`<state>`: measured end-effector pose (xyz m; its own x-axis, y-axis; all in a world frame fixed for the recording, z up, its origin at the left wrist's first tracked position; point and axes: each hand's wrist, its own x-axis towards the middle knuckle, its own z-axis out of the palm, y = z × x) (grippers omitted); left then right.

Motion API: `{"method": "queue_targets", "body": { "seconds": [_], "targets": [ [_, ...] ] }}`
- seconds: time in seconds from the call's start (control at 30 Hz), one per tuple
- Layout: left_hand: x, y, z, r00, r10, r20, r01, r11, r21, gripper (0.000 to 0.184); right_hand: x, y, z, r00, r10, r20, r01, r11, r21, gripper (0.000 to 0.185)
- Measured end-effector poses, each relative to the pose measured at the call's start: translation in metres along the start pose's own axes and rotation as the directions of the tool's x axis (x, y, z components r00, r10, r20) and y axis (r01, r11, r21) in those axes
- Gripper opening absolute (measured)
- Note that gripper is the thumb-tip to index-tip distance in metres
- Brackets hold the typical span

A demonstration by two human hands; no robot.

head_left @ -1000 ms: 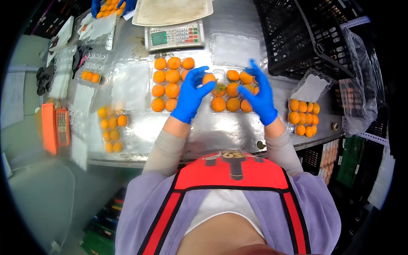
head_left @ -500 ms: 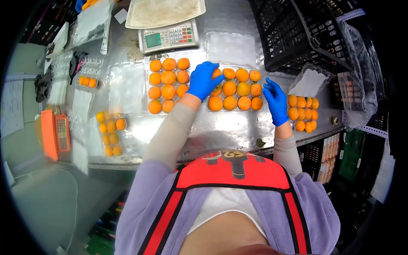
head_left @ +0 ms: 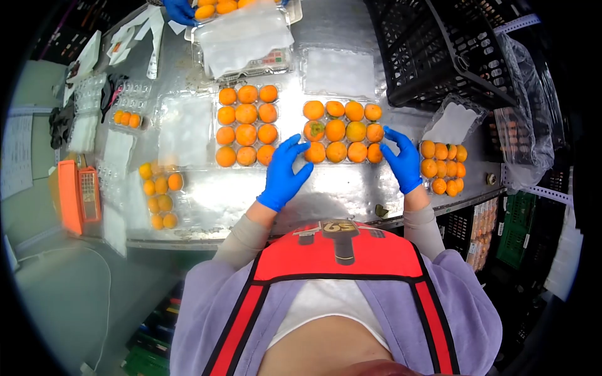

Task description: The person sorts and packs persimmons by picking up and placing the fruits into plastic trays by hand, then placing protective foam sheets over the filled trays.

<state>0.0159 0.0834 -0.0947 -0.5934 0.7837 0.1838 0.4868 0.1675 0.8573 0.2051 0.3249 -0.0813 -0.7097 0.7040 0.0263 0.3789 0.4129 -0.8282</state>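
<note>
A clear plastic tray of persimmons (head_left: 335,130) lies in front of me, filled in rows. One fruit (head_left: 315,130) on its left side shows a green calyx. At the tray's lower left corner is my left hand (head_left: 285,173), blue-gloved, its thumb and fingers apart and nothing in its palm. My right hand (head_left: 402,161), also gloved in blue, is at the tray's right edge with fingers spread, the tips against or very near the rim. Just left of my left hand sits a second filled tray of persimmons (head_left: 246,124).
Another person's blue-gloved hand (head_left: 180,11) holds a fruit tray over the scale (head_left: 276,61). A black crate (head_left: 439,56) stands at the back right. A smaller fruit pack (head_left: 444,168) lies right, another (head_left: 162,195) left. An orange device (head_left: 76,191) is far left.
My left hand has come off the fruit and down to the tray's lower left corner. My right hand has shifted slightly left to its edge. Another person's tray has appeared over the scale.
</note>
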Motion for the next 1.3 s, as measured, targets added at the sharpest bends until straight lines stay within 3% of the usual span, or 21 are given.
{"method": "queue_targets", "body": {
  "seconds": [0.07, 0.1, 0.23, 0.33, 0.5, 0.6, 0.63, 0.67, 0.7, 0.73, 0.77, 0.8, 0.87, 0.9, 0.97, 1.03, 1.1, 1.17, 1.23, 1.3],
  "targets": [
    [-0.005, 0.005, 0.006, 1.0, -0.018, 0.009, 0.018, 0.999, -0.048, 0.043, -0.009, 0.002, 0.007, 0.957, -0.291, -0.007, 0.275, 0.913, -0.302, 0.044],
    [-0.006, 0.007, 0.008, 1.0, -0.017, 0.026, 0.019, 0.998, -0.055, 0.043, -0.011, -0.009, 0.011, 0.926, -0.377, 0.012, 0.358, 0.869, -0.341, 0.049],
    [-0.005, 0.012, 0.011, 0.998, -0.003, 0.055, 0.007, 0.998, -0.066, 0.041, -0.019, -0.033, 0.031, 0.907, -0.383, 0.175, 0.42, 0.806, -0.416, 0.062],
    [-0.003, 0.015, 0.011, 0.998, 0.01, 0.063, -0.006, 0.998, -0.059, 0.04, -0.021, -0.031, 0.044, 0.924, -0.333, 0.187, 0.38, 0.75, -0.542, 0.063],
    [0.0, 0.02, 0.007, 0.998, 0.036, 0.047, -0.032, 0.995, -0.089, 0.04, -0.014, -0.032, 0.035, 0.914, -0.348, 0.21, 0.405, 0.739, -0.539, 0.067],
    [0.003, 0.028, 0.001, 0.998, 0.055, 0.034, -0.052, 0.994, -0.099, 0.041, -0.012, -0.045, 0.03, 0.916, -0.36, 0.177, 0.401, 0.818, -0.413, 0.07],
    [0.003, 0.034, -0.002, 0.999, 0.001, 0.04, 0.007, 0.98, -0.198, 0.042, -0.017, -0.06, 0.032, 0.949, -0.297, 0.106, 0.302, 0.953, -0.037, 0.071],
    [0.004, 0.039, -0.005, 0.997, -0.051, 0.053, 0.065, 0.953, -0.294, 0.043, -0.021, -0.076, 0.031, 0.976, -0.206, 0.066, 0.17, 0.92, 0.352, 0.072],
    [0.006, 0.043, -0.005, 0.997, -0.051, 0.053, 0.065, 0.953, -0.295, 0.043, -0.022, -0.09, 0.024, 0.973, -0.192, 0.131, 0.124, 0.906, 0.405, 0.075],
    [0.007, 0.046, -0.005, 0.985, -0.135, 0.104, 0.169, 0.852, -0.496, 0.042, -0.022, -0.103, 0.022, 0.973, -0.191, 0.13, 0.124, 0.906, 0.404, 0.075],
    [0.008, 0.05, -0.007, 0.964, -0.204, 0.172, 0.266, 0.698, -0.665, 0.042, -0.022, -0.115, 0.023, 0.961, -0.245, 0.127, 0.147, 0.843, 0.517, 0.077],
    [0.011, 0.057, -0.011, 0.964, -0.204, 0.173, 0.267, 0.698, -0.664, 0.042, -0.023, -0.121, 0.024, 0.948, -0.298, 0.117, 0.164, 0.766, 0.622, 0.079],
    [0.017, 0.071, -0.022, 0.903, -0.279, 0.326, 0.42, 0.415, -0.807, 0.045, -0.025, -0.125, 0.023, 0.939, -0.317, 0.136, 0.155, 0.741, 0.654, 0.081],
    [0.018, 0.074, -0.025, 0.904, -0.281, 0.324, 0.418, 0.415, -0.808, 0.045, -0.026, -0.13, 0.023, 0.936, -0.315, 0.155, 0.126, 0.713, 0.689, 0.081],
    [0.018, 0.078, -0.029, 0.91, -0.208, 0.358, 0.405, 0.268, -0.874, 0.044, -0.027, -0.136, 0.024, 0.932, -0.316, 0.178, 0.094, 0.684, 0.723, 0.081],
    [0.022, 0.093, -0.035, 0.905, -0.176, 0.388, 0.424, 0.283, -0.86, 0.048, -0.027, -0.137, 0.026, 0.943, -0.291, 0.161, 0.045, 0.59, 0.806, 0.081],
    [0.022, 0.1, -0.032, 0.897, -0.143, 0.417, 0.441, 0.299, -0.846, 0.052, -0.027, -0.137, 0.027, 0.938, -0.298, 0.177, 0.05, 0.621, 0.782, 0.081],
    [0.018, 0.102, -0.025, 0.949, -0.038, 0.312, 0.306, 0.338, -0.89, 0.061, -0.026, -0.134, 0.028, 0.932, -0.307, 0.194, 0.056, 0.649, 0.759, 0.082],
    [0.022, 0.11, -0.029, 0.955, -0.096, 0.282, 0.297, 0.383, -0.875, 0.064, -0.025, -0.127, 0.03, 0.852, -0.497, 0.164, 0.336, 0.76, 0.557, 0.083],
    [0.025, 0.108, -0.03, 0.957, -0.149, 0.25, 0.29, 0.427, -0.856, 0.067, -0.025, -0.132, 0.03, 0.87, -0.472, 0.14, 0.325, 0.765, 0.556, 0.082]
  ]
}}
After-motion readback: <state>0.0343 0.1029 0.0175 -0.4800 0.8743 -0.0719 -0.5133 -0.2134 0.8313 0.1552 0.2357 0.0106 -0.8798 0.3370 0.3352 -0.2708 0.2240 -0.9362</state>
